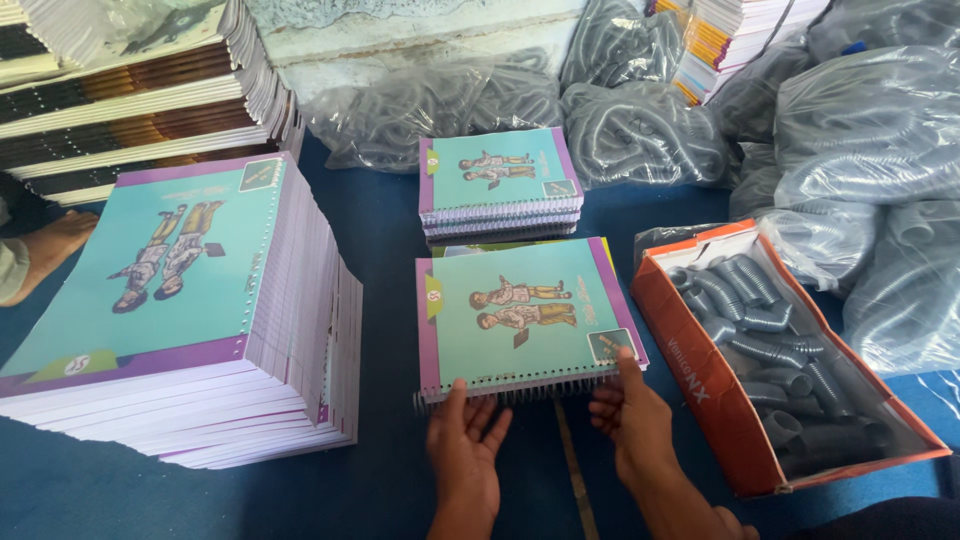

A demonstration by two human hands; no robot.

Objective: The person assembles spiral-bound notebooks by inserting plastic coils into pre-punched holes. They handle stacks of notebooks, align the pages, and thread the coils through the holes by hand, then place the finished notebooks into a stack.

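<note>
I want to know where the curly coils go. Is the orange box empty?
No, the orange box is filled with dark spiral coils, right beside the notebook that both hands are holding.

A notebook (522, 315) lies between a tall stack (190, 320) on its left and a box of spirals (775, 350) on its right, a short stack (500, 185) behind.

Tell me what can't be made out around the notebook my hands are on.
Head view:
- Spiral coil: partly behind the left hand and right hand.
- Notebook: pages hidden under its cover.
- Small stack: cover drawing too small.
- Tall stack: far corner cut by the frame edge.
</note>
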